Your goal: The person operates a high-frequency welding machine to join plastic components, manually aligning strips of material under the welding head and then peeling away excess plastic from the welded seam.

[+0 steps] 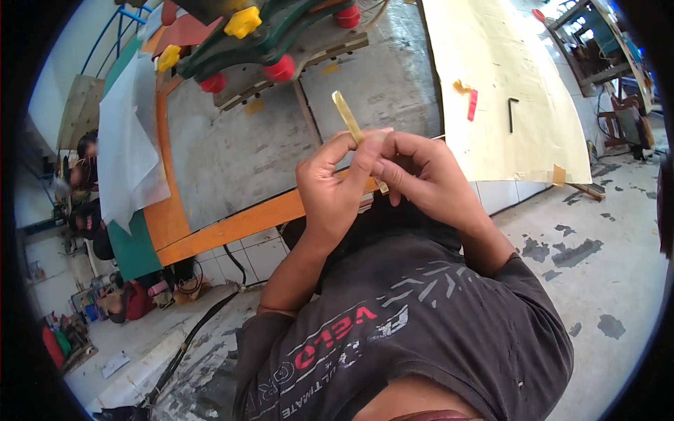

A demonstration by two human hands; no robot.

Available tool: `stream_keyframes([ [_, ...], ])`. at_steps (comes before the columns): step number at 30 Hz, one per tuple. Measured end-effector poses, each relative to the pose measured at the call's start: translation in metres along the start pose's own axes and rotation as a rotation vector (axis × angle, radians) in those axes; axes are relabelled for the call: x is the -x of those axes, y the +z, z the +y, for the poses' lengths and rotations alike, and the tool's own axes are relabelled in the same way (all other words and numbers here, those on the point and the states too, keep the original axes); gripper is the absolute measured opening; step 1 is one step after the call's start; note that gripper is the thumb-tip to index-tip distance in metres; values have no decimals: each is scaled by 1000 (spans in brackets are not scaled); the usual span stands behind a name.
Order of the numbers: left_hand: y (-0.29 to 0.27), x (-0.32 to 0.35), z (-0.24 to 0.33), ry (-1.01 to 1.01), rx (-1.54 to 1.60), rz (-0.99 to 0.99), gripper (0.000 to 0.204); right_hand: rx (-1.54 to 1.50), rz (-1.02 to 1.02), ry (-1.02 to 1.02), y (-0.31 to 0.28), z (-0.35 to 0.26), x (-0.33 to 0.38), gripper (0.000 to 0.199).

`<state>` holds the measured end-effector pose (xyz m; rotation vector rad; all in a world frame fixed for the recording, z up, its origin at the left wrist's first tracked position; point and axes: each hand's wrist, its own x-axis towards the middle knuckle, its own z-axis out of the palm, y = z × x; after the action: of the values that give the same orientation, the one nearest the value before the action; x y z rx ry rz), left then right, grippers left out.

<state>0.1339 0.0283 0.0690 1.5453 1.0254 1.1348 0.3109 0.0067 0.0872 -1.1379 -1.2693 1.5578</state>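
Shirt: a dark grey T-shirt [421, 316] with printed lettering fills the near lower part of the view.
Left hand [333, 186]: raised in front of the chest, fingers curled, thumb and forefinger pinched together on the yellow strip.
Right hand [421, 172]: touching the left, fingertips closed on the same strip's lower part.
Yellow strip [347, 116]: thin, flat, tilted, its upper end sticking up above both hands.
Workbench [232, 224]: just beyond the hands, grey top with an orange rim.
Beige sheet [505, 84]: to the right, carrying a small red piece [472, 104] and a black hex key [512, 112].
Green fixture [260, 42]: far end, with red and yellow knobs.
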Motion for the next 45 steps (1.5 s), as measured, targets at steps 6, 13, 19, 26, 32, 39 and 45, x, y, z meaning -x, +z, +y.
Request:
stream_keyframes([
  [6,-19,0,-4,-92,87,108,37,22,-73,6,16,18,3,23],
  [13,-37,-1,-9,70,184,317,35,136,-113,-61,19,15,7,21],
  [19,-51,11,-10,77,158,386,34,225,-166,-94,22,9,10,21],
  [26,-62,25,-16,90,217,451,31,321,-163,-202,26,13,9,16],
  [32,-113,32,-20,144,397,754,33,505,-243,-348,20,17,12,16],
  [39,-104,34,6,6,-3,47,33,879,-248,-541,20,20,8,16],
  [45,-98,41,0,-407,57,-432,29,989,1,-735,21,18,-7,16],
])
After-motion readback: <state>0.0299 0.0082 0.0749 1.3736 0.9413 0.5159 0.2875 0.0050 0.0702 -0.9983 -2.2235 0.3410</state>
